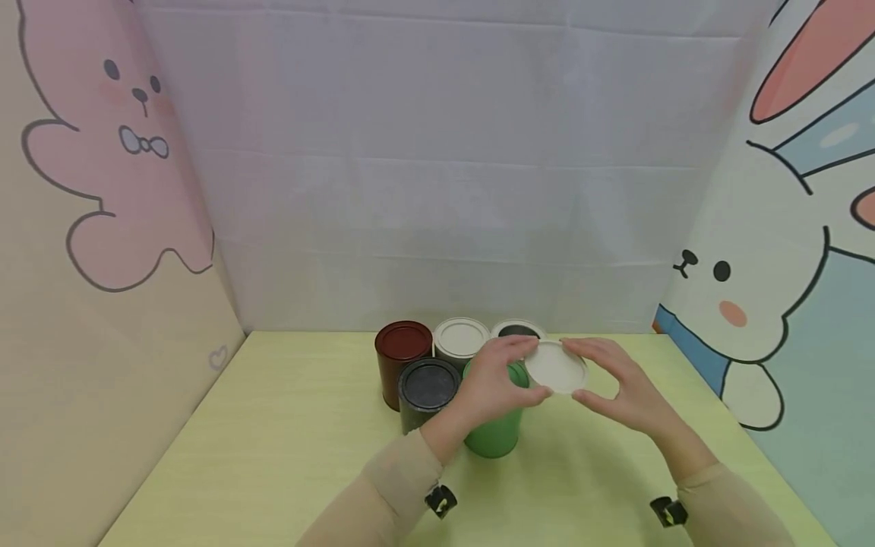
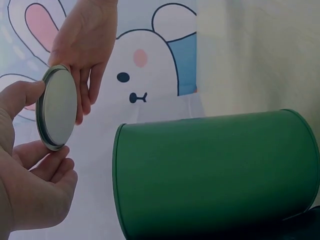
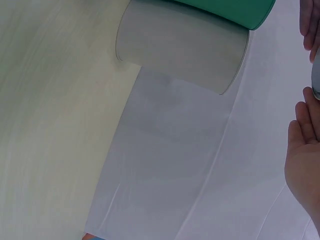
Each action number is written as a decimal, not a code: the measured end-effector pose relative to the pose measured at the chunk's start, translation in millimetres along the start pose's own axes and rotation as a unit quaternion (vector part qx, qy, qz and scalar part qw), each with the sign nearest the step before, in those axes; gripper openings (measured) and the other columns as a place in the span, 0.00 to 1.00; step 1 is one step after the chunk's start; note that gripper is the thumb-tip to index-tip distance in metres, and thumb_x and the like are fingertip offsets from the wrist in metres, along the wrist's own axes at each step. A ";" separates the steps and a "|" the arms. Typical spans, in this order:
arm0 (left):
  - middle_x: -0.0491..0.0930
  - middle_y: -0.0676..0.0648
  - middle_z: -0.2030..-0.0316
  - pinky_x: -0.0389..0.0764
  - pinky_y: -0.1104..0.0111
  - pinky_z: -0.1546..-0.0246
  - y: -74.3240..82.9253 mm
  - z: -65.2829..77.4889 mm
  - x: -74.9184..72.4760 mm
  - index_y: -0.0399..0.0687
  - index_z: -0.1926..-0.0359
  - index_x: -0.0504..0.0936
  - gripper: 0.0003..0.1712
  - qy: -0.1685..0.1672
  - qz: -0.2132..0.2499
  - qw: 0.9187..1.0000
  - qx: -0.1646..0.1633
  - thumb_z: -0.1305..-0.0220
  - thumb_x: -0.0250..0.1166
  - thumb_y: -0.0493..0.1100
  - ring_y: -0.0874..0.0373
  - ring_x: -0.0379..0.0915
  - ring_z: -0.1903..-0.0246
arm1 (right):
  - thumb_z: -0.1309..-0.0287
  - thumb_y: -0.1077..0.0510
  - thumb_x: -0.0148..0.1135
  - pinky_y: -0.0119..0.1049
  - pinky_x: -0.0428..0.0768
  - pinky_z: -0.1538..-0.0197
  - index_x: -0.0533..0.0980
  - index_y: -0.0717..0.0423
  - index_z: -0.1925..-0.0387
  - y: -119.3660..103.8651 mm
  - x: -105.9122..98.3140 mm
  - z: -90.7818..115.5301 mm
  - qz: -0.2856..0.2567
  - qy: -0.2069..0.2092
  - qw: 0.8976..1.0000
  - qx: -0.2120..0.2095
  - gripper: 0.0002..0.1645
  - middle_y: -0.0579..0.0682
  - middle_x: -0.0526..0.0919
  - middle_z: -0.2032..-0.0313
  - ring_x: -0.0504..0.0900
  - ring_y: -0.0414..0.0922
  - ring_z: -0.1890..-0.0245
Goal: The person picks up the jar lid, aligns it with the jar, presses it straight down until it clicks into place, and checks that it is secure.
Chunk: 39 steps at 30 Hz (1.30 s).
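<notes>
Both hands hold a round white can lid up in front of me, over the right part of the can group. My left hand pinches its left edge, thumb below and fingers above; the left wrist view shows the lid's grooved metal rim between thumb and fingers. At the opposite edge, my right hand grips with thumb and fingertips. Just below and left of the lid stands a green can, its top partly hidden by my left hand. Behind it, a pale can shows a dark round middle inside its white rim.
Left of the green can stand a dark grey can, a dark red can and a white-topped can, close together. The pale yellow table ends at a white cloth backdrop. Cartoon-printed panels flank both sides.
</notes>
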<state>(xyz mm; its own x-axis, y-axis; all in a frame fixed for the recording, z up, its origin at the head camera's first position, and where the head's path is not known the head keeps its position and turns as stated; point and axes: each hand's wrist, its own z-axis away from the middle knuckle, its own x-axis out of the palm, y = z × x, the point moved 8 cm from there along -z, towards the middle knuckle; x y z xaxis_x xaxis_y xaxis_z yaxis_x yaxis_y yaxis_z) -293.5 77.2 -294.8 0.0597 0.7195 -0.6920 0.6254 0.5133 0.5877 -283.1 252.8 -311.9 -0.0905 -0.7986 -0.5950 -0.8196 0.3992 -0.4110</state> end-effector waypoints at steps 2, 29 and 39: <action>0.75 0.50 0.37 0.70 0.67 0.39 -1.8 -3.9 -3.5 0.41 0.35 0.76 0.38 -0.004 -0.003 1.000 -0.006 0.46 0.77 0.47 0.54 0.67 0.36 | 0.60 0.69 0.78 0.29 0.66 0.42 0.74 0.60 0.36 1.4 1.0 -5.1 0.002 0.008 1.000 -0.003 0.44 0.54 0.77 0.40 0.69 0.41 0.39; 0.69 0.49 0.32 0.67 0.59 0.35 -44.1 -59.3 -25.7 0.47 0.31 0.72 0.38 -0.050 0.034 0.992 -0.108 0.42 0.74 0.47 0.53 0.60 0.31 | 0.47 0.63 0.73 0.64 0.63 0.41 0.73 0.63 0.36 49.1 9.5 -58.9 -0.005 0.002 0.996 0.087 0.35 0.64 0.74 0.39 0.67 0.61 0.39; 0.68 0.51 0.32 0.65 0.62 0.34 -62.9 -68.5 -14.8 0.48 0.30 0.71 0.39 -0.072 0.008 0.991 -0.113 0.42 0.74 0.46 0.54 0.59 0.31 | 0.48 0.62 0.74 0.65 0.64 0.41 0.73 0.66 0.37 68.6 22.0 -58.0 -0.011 -0.005 0.994 0.107 0.36 0.65 0.74 0.39 0.67 0.63 0.40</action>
<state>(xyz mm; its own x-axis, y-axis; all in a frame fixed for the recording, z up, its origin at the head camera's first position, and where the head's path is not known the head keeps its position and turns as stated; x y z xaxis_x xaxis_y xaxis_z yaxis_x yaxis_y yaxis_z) -387.0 66.3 -292.8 0.1885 0.6627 -0.7247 0.4343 0.6056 0.6668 -374.1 236.5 -313.2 -0.0663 -0.8041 -0.5908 -0.6828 0.4683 -0.5608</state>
